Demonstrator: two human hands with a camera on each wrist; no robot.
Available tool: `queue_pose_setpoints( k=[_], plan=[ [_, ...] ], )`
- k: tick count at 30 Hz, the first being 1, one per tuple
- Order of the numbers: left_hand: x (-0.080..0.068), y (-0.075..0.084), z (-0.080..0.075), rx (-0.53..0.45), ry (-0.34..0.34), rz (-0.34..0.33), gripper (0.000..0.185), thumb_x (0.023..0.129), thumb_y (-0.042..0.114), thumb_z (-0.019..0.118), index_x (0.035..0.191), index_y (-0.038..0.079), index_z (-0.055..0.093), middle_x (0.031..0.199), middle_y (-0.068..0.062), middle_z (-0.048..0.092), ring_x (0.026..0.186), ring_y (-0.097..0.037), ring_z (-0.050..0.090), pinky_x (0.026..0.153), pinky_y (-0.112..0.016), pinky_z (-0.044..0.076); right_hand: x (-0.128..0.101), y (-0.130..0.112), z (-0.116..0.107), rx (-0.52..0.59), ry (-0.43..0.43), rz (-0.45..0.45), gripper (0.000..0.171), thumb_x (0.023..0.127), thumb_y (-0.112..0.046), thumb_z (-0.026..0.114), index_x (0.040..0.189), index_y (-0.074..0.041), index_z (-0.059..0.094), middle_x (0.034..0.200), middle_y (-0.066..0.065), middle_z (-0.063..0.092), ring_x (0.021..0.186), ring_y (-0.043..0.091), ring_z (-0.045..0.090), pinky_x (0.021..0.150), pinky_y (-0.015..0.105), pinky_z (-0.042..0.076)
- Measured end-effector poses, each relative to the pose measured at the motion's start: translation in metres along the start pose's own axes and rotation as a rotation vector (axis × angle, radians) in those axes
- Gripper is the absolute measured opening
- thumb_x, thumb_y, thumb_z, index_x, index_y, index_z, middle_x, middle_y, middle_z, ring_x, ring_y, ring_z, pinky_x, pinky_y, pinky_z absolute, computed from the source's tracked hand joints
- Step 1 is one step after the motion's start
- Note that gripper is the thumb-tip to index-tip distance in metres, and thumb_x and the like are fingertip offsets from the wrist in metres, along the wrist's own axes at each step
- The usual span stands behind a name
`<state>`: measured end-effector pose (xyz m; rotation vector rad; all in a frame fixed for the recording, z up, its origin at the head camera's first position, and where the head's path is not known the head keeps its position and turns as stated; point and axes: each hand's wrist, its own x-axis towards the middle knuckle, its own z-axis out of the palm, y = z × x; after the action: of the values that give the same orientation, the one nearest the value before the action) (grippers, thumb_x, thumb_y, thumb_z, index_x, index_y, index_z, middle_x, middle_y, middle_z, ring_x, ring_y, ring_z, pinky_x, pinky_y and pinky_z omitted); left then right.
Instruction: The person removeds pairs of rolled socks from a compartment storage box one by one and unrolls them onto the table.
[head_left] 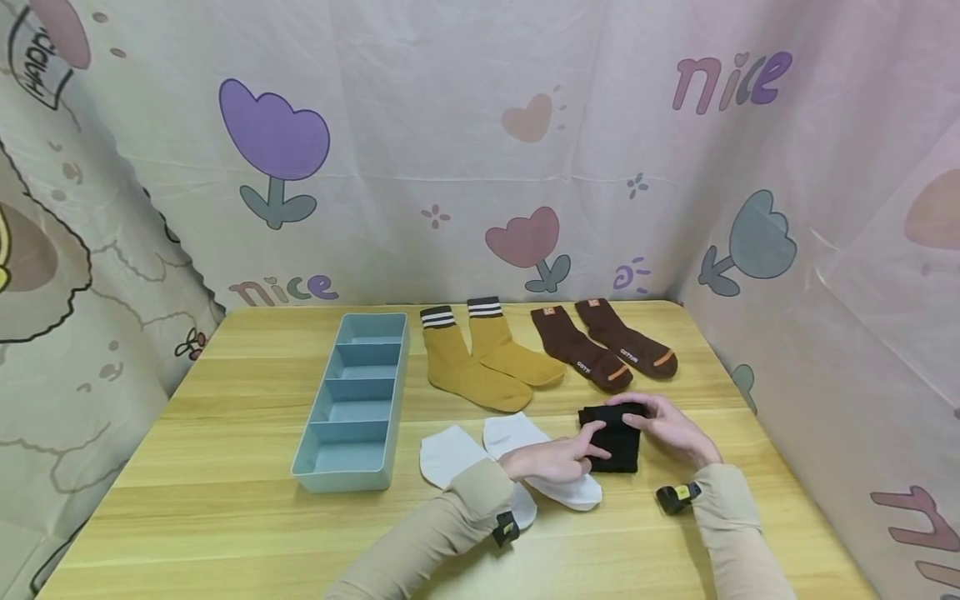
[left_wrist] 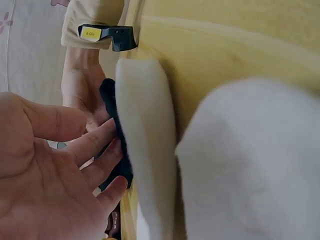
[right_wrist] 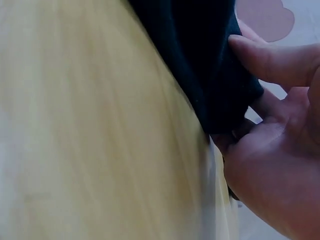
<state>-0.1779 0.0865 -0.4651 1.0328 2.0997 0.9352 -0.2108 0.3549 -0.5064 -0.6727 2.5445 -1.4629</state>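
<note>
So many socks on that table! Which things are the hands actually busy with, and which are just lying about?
In hand:
black sock, folded on the table
left hand, fingers laid on it
right hand, pinching its edge

Lying about:
white socks
mustard socks
brown socks
blue divided tray

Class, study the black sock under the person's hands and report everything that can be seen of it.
The black sock is dark knitted fabric, apparently folded into a compact rectangle, lying flat on the wooden table near its front right. The left hand lays straight fingers on its left edge; the right hand pinches its far right edge between thumb and fingers. It lies beside a white sock, in front of the brown pair.
</note>
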Motion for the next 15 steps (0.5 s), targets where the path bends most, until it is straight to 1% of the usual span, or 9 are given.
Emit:
queue_pose_setpoints(
  k=[4,6,8,11,13,15],
  plan=[
    [-0.0002,-0.0003,0.0018,-0.009,-0.01,-0.005,0.066,0.101,0.004,0.042,0.158,0.003,0.008,0.151,-0.002,0.055,0.127,-0.007,0.05,0.105,-0.014,0.036,0.0037,0.0005,0.0029,0.044,0.018,-0.045,0.021,0.098,-0.003,0.059,0.115,0.0,0.07,0.126,0.028,0.062,0.116,-0.007,0.055,0.1,0.009,0.038],
    [0.0001,-0.0017,0.0026,-0.017,-0.01,-0.014,0.067,0.101,0.005,0.042,0.158,0.003,0.007,0.151,0.0,0.055,0.128,-0.005,0.048,0.107,-0.013,0.034,0.0046,0.0007,0.0031,0.066,0.012,-0.058,0.02,0.097,-0.002,0.06,0.113,0.001,0.07,0.126,0.031,0.06,0.117,-0.007,0.055,0.1,0.008,0.038],
    [0.0,-0.003,0.0026,-0.031,-0.009,-0.019,0.067,0.101,0.004,0.042,0.158,0.003,0.007,0.151,0.001,0.055,0.129,-0.004,0.047,0.107,-0.013,0.033,0.0051,0.0012,0.0023,0.06,-0.002,-0.066,0.021,0.095,-0.002,0.063,0.114,0.0,0.071,0.127,0.031,0.06,0.118,-0.008,0.055,0.1,0.008,0.037],
    [0.0001,-0.0049,0.0025,-0.04,-0.009,-0.017,0.067,0.101,0.004,0.043,0.158,0.004,0.008,0.151,0.001,0.055,0.127,-0.004,0.047,0.105,-0.012,0.033,0.0058,0.001,0.0006,0.037,-0.034,-0.055,0.028,0.09,-0.003,0.07,0.118,-0.004,0.07,0.129,0.026,0.062,0.119,-0.007,0.053,0.101,0.009,0.037],
    [0.0001,-0.006,0.0026,-0.038,-0.007,-0.01,0.066,0.101,0.005,0.043,0.157,0.004,0.009,0.15,0.001,0.056,0.121,-0.005,0.048,0.104,-0.012,0.033,0.0072,0.0007,-0.0005,0.013,-0.049,-0.035,0.033,0.087,-0.004,0.074,0.119,-0.006,0.069,0.128,0.021,0.064,0.118,-0.006,0.053,0.099,0.011,0.038],
    [0.0002,-0.0068,0.0032,-0.039,-0.003,-0.006,0.065,0.102,0.008,0.045,0.157,0.004,0.01,0.15,0.002,0.056,0.121,-0.003,0.05,0.105,-0.012,0.034,0.009,-0.0002,-0.0015,0.011,-0.059,0.005,0.036,0.084,-0.005,0.076,0.12,-0.008,0.068,0.125,0.015,0.066,0.114,-0.004,0.054,0.097,0.013,0.039]
  ],
)
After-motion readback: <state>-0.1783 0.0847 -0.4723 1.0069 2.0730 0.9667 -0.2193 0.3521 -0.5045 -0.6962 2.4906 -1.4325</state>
